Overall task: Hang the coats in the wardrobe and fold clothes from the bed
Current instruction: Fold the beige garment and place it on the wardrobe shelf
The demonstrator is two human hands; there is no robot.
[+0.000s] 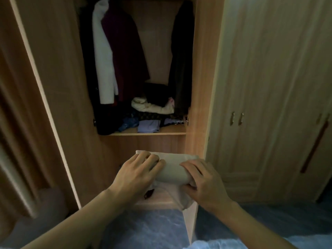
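Grip of left hand (138, 174) and right hand (203, 183) alike clamps round folded beige garment (172, 168).

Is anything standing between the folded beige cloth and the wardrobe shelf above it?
Nothing visible does. The left hand and right hand hold the folded beige cloth below the open shelf. A clothes pile covers most of that shelf, though.

A single wide-angle camera sits on the person's head, close to the open light-brown wooden wardrobe (201, 69), facing into it and tipped downward, taking in its hanging space down to its base.
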